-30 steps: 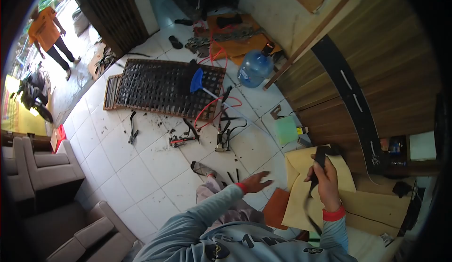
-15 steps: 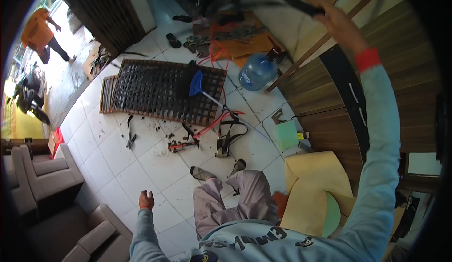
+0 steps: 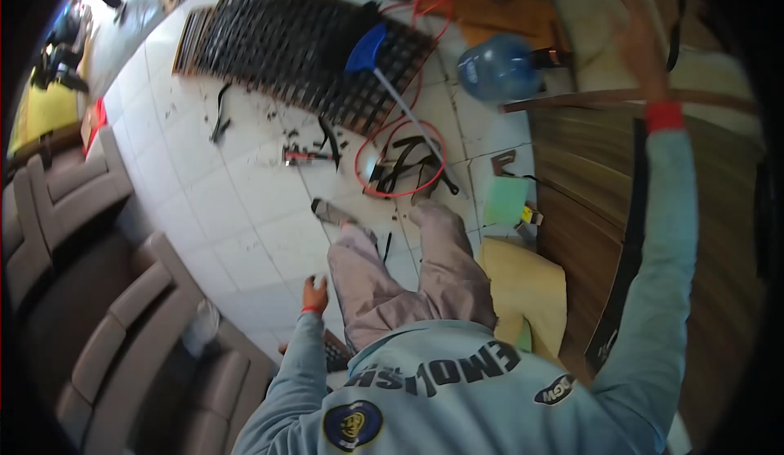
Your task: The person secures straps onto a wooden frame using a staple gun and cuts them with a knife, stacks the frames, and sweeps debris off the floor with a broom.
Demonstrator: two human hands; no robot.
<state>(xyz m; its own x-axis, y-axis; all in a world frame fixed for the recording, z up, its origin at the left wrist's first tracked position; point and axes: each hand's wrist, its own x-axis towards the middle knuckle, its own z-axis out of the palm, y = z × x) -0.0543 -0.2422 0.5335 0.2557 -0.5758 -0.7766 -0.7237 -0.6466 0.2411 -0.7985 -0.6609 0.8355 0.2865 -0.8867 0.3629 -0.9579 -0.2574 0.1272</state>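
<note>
Dark strap [image 3: 676, 30] shows just beside the right grip [image 3: 638, 46]; whether clamped, blur hides

Around the left hand [image 3: 314, 296], in the lower middle left, we find open floor [image 3: 220, 234] above it and to its left, until the sofa [image 3: 135, 349] limits the way. On its right, the legs [image 3: 449, 247] block us. Higher, we meet the woven panel [image 3: 286, 51], the broom [image 3: 367, 49] and the red hose [image 3: 357, 163]. At the upper right, we see the wooden bar [image 3: 588, 97] crossing behind the blurred right hand's [image 3: 641, 46] wrist.
</note>
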